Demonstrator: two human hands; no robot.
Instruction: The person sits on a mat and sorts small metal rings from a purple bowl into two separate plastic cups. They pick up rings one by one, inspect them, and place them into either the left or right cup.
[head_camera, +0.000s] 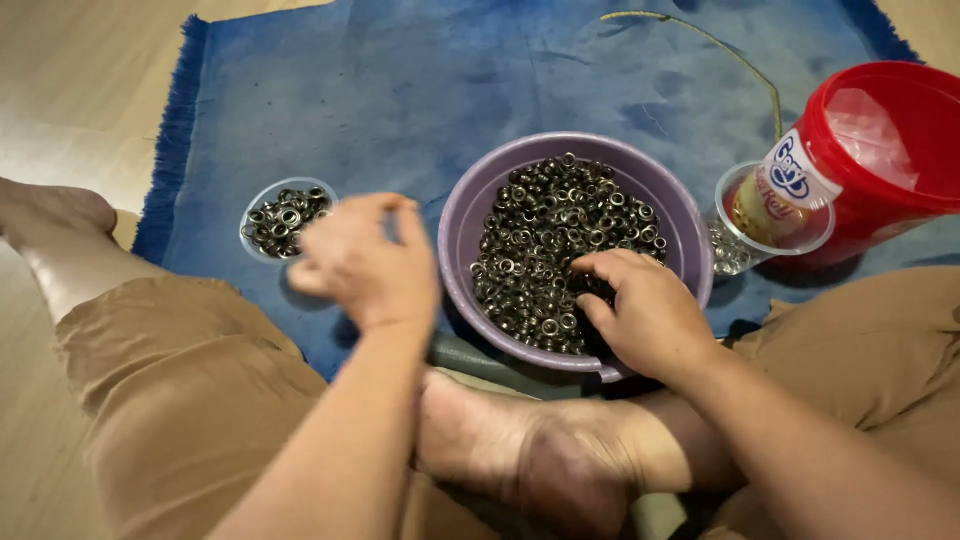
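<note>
wooden floor (70, 90), blue fringed mat (400, 90) spread on it; person seated cross-legged. right hand (645, 310) down in the purple bowl (462, 215), fingers curled among the metal eyelets (550, 230); whether it grips any, cannot tell. left hand (360, 262) raised above the mat, fingertips pinched together, held item too small to see. small clear cup (285, 217) of eyelets just left of it. right of bowl: 1 clear cup (745, 240), touching a red tub (880, 160) lying tilted.
</note>
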